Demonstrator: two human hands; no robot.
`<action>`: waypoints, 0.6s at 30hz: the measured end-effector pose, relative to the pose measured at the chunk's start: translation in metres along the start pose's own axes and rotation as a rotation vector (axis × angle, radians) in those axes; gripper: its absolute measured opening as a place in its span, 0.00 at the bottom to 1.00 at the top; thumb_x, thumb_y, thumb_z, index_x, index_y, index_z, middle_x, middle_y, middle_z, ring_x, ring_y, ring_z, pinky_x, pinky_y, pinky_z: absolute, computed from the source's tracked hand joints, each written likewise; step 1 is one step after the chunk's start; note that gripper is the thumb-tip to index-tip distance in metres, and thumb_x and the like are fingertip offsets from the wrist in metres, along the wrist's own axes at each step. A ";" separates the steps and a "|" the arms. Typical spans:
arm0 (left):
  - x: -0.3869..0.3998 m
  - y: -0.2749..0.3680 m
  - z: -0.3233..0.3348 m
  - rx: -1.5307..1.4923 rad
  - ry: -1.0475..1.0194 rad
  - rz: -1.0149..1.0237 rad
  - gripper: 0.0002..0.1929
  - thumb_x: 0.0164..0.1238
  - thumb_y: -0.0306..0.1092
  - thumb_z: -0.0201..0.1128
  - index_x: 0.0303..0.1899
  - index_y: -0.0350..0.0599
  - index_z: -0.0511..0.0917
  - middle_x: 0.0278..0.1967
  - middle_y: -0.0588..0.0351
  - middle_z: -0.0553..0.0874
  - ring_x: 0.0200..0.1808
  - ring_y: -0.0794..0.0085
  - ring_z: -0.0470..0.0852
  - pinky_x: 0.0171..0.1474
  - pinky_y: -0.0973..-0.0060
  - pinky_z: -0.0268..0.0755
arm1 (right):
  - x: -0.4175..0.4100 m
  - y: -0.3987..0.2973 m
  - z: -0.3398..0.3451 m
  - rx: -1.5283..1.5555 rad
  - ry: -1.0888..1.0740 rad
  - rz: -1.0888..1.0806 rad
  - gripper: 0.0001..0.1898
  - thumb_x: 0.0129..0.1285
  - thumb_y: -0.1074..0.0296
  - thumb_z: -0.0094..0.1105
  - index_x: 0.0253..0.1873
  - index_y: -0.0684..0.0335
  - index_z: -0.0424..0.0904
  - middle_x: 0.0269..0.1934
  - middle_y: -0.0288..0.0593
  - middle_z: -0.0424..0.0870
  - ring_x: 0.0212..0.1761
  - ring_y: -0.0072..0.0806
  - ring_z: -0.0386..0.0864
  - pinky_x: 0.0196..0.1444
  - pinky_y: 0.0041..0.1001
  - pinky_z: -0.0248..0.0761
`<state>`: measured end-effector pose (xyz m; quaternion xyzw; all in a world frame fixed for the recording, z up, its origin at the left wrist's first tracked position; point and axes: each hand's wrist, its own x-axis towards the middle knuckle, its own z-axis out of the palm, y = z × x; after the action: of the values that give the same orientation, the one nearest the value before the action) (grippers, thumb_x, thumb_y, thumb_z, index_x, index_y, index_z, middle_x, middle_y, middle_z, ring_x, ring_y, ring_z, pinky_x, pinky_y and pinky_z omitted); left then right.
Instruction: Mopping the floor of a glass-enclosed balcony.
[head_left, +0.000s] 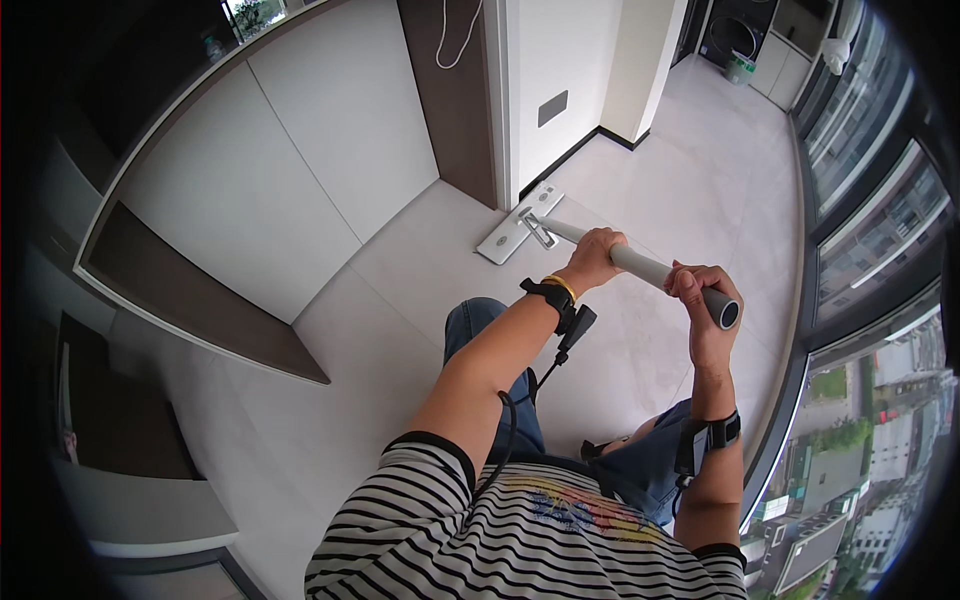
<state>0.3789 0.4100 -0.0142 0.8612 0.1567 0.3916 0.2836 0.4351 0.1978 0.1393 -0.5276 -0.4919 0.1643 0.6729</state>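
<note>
A flat mop is in both of my hands. My left hand (595, 259) grips the grey mop handle (645, 268) partway down. My right hand (705, 300) is closed around the handle near its open top end. The white rectangular mop head (519, 225) lies on the pale tiled floor (420, 262), close to the wall corner and the dark baseboard. A hinged bracket joins the handle to the head. The underside of the mop head is hidden.
White cabinet panels (292, 150) under a counter stand at the left. A white wall (559, 67) with a dark baseboard (562, 159) is ahead. Tall windows (877, 247) line the right side. A green-and-white bucket (740, 69) stands by a washing machine (733, 36) at the far end.
</note>
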 end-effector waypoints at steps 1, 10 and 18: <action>-0.001 0.000 -0.002 0.011 -0.034 -0.023 0.08 0.53 0.31 0.69 0.31 0.46 0.77 0.33 0.52 0.84 0.41 0.53 0.81 0.46 0.61 0.74 | -0.004 -0.005 -0.001 0.004 -0.005 -0.005 0.12 0.70 0.72 0.65 0.32 0.64 0.74 0.30 0.42 0.83 0.37 0.27 0.81 0.67 0.43 0.71; -0.011 0.053 -0.011 0.049 -0.124 -0.038 0.07 0.54 0.33 0.69 0.30 0.44 0.79 0.33 0.50 0.85 0.41 0.51 0.84 0.48 0.59 0.77 | -0.014 -0.047 -0.016 0.029 -0.034 -0.027 0.11 0.68 0.71 0.67 0.33 0.64 0.74 0.29 0.42 0.83 0.36 0.29 0.82 0.66 0.44 0.72; -0.010 -0.015 0.012 0.048 -0.087 -0.009 0.08 0.53 0.30 0.69 0.34 0.45 0.79 0.36 0.51 0.84 0.43 0.54 0.82 0.49 0.61 0.75 | -0.030 0.021 0.010 -0.023 0.024 -0.019 0.10 0.68 0.76 0.66 0.34 0.66 0.73 0.33 0.41 0.83 0.39 0.26 0.79 0.68 0.39 0.69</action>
<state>0.3809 0.4124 -0.0357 0.8833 0.1577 0.3484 0.2712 0.4192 0.1889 0.1061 -0.5327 -0.4904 0.1459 0.6741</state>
